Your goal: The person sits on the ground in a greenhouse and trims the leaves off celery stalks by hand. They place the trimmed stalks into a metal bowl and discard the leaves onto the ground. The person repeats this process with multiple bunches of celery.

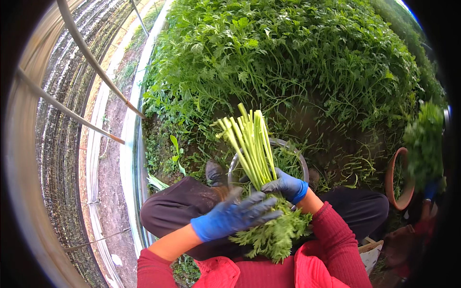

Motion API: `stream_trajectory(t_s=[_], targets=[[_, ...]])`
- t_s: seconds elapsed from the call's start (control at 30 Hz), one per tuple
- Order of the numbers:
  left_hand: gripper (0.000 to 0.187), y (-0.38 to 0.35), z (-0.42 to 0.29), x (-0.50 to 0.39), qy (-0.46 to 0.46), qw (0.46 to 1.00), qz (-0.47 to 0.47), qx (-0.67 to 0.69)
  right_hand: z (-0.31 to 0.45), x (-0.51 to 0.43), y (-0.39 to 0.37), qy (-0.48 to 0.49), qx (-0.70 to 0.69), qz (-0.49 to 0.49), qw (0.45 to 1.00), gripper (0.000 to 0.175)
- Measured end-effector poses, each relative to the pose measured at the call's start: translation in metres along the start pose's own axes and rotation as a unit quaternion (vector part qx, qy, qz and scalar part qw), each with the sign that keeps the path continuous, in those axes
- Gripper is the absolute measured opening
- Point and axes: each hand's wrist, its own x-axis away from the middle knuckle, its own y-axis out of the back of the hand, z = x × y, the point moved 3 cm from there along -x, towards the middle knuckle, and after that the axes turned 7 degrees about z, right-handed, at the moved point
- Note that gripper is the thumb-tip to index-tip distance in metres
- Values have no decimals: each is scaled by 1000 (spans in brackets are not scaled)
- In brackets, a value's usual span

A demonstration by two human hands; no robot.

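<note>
In a blue glove with dark, soiled fingers, my right hand (286, 185) grips a bunch of leafy greens (252, 147) around its stems. The pale cut stem ends point away from me and the leaves hang towards my lap. My left hand (239, 214), gloved the same way and a little blurred, is spread with its fingers apart just over the bunch, near where stems meet leaves; whether it touches them I cannot tell. Beneath the bunch, between my legs, is a round container (304, 167) with a grey rim and some greens inside.
Dense leafy plants (288, 54) stand ahead, with cut stems on the soil. At the right are a reddish-brown round rim (388, 180) and a co-worker's gloved hand (431, 190) with greens (425, 144). Metal poles (93, 61) and plastic sheeting (131, 162) line the left.
</note>
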Motion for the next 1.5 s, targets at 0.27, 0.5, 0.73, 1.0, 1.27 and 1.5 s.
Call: stream_trajectory(t_s=[0.27,0.5,0.73,1.0,1.27,1.5], targets=[[98,-37,91,37,325,694,-164,621,45,27,-19,-82,65,-9,994,49],[58,-111,60,4,266,669,-149,678,42,46,-33,-198,36,-3,980,55],[16,-74,102,7,324,631,-210,672,52,78,-38,-210,14,-39,977,44],[105,-58,96,13,174,898,-6,404,64,101,-44,-175,0,-71,982,58],[89,-46,73,-20,158,794,-162,565,48,109,-35,-213,42,-68,974,46],[8,-48,113,7,248,760,-226,556,44,126,-40,-208,-27,-71,975,49]])
